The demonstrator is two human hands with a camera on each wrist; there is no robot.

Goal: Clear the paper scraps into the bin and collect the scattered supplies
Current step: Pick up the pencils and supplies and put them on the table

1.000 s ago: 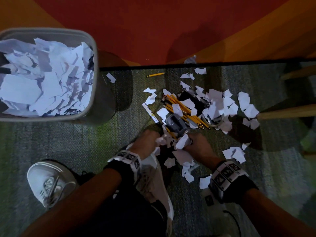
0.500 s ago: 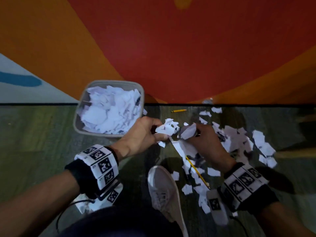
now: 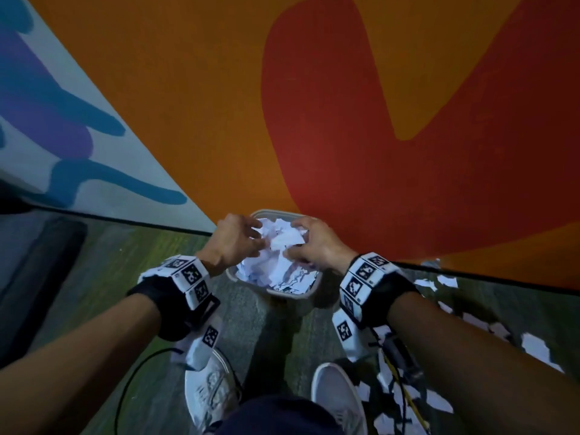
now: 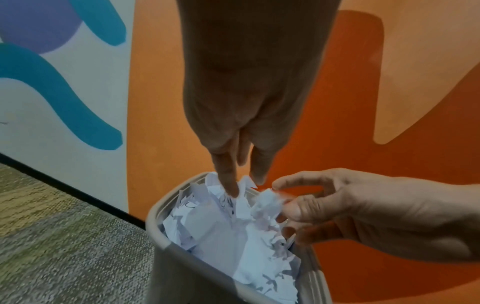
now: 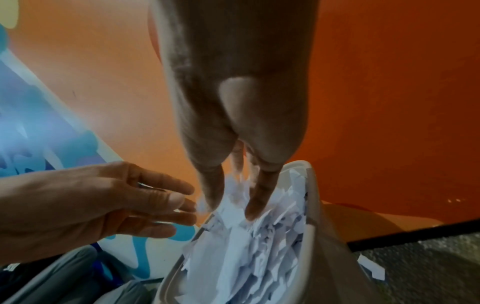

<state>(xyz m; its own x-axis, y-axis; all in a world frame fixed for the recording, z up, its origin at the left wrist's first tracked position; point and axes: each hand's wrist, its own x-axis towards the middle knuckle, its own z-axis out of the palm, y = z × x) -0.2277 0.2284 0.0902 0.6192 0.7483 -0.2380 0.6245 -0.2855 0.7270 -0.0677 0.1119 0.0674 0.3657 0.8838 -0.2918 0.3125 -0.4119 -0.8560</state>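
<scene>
Emptying over the bin (image 3: 295, 296), already heaped to its rim. Holding the left hand (image 3: 233, 238) spread, fingers straight; pinching crumpled paper scraps (image 4: 267, 202) in the right hand (image 3: 317, 243). Recommending releasing low and central, then pressing down (overflow likely). Noting loose scraps (image 3: 533, 343) lying on the carpet (image 3: 251, 324).

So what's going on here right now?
A person stands over the bin, which is heaped with paper scraps. Both hands are above it: the left hand points straight fingers down at the pile, and the right hand has its thumb and fingers at a crumpled scrap, though a real grip can't be confirmed. Loose scraps and a yellow pencil lie on the carpet.
</scene>
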